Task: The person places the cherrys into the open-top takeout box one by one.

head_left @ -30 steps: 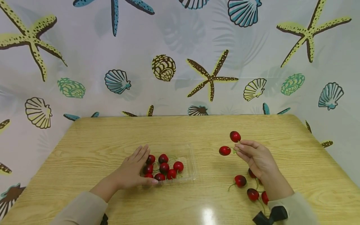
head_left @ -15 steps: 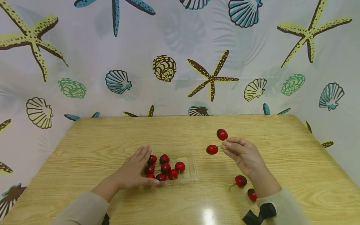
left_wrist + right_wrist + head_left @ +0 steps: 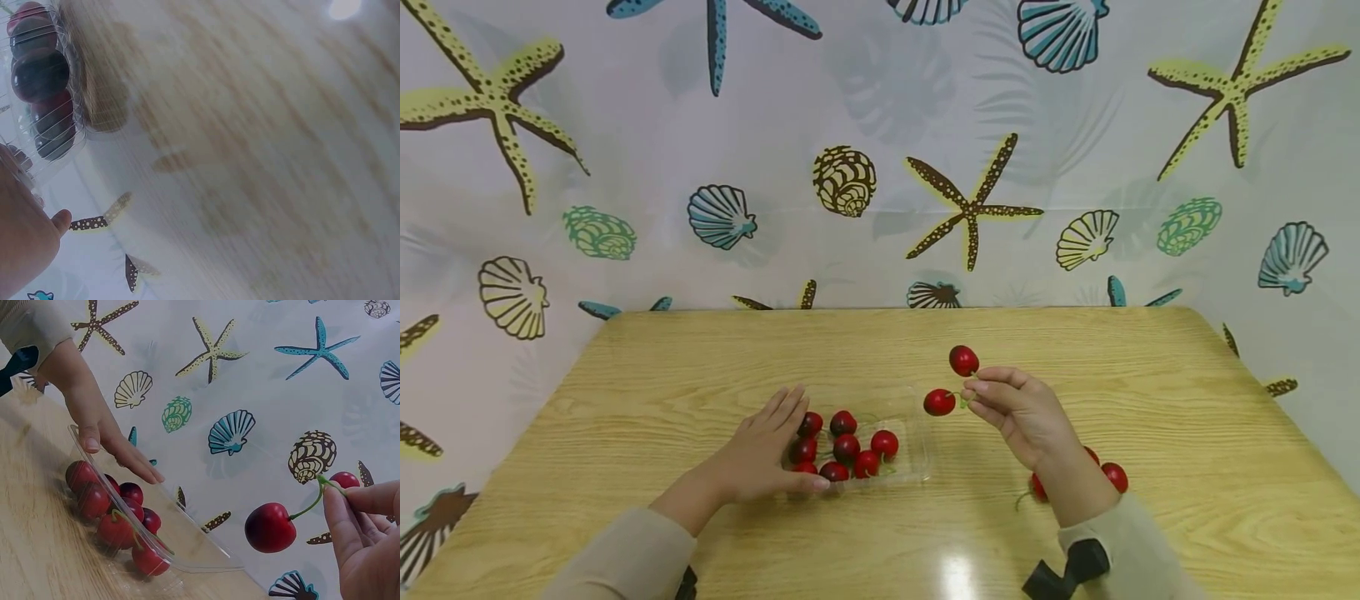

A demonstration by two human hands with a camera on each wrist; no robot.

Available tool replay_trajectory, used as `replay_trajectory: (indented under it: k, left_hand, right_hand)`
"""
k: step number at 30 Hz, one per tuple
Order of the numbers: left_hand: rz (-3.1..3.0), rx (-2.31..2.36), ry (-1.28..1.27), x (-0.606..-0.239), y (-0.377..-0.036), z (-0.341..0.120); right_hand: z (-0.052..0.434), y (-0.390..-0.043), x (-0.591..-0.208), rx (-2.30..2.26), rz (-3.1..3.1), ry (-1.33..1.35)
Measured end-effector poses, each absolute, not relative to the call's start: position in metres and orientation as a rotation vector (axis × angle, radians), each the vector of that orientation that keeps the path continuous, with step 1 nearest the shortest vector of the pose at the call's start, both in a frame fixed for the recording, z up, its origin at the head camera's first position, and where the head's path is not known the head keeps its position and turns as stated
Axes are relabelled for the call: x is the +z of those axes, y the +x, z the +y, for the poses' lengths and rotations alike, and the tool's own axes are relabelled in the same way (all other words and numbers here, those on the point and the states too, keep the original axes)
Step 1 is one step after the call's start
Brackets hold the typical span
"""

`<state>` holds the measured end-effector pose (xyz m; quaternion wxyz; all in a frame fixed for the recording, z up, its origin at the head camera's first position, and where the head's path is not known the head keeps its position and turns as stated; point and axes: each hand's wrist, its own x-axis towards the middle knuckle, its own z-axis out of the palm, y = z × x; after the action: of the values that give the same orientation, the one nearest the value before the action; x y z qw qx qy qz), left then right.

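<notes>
By their green stems, my right hand (image 3: 1026,421) pinches a joined pair of dark red cherries (image 3: 270,528) between thumb and fingertips. They hang above the table, just right of a clear plastic container (image 3: 922,450). My left hand (image 3: 748,462) rests at the container's left side, fingers straight along its rim and thumb toward the front edge. Inside lie several red cherries (image 3: 846,448) with green stems, some partly hidden by that hand. The left wrist view catches only part of the hand (image 3: 28,237) beside the container wall (image 3: 78,94).
More loose cherries (image 3: 1115,477) lie on the wooden table (image 3: 700,350) by my right wrist, partly covered by the forearm. Behind the table hangs a pale cloth (image 3: 775,100) printed with starfish and shells. A bright reflection shows at the table's front.
My right hand has moved left with the cherry pair, from above the loose cherries toward the container's right edge. The left hand stays at the container.
</notes>
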<state>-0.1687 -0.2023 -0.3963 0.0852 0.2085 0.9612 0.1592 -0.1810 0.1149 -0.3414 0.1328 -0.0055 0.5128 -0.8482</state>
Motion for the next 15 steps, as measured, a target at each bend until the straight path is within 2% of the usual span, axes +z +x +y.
replay_trajectory:
  k: [15]
  left_hand:
    - [2.863, 0.474, 0.628, -0.396, -0.168, -0.202]
  right_hand:
    - [0.088, -0.183, -0.35, -2.44, 1.465, 0.012]
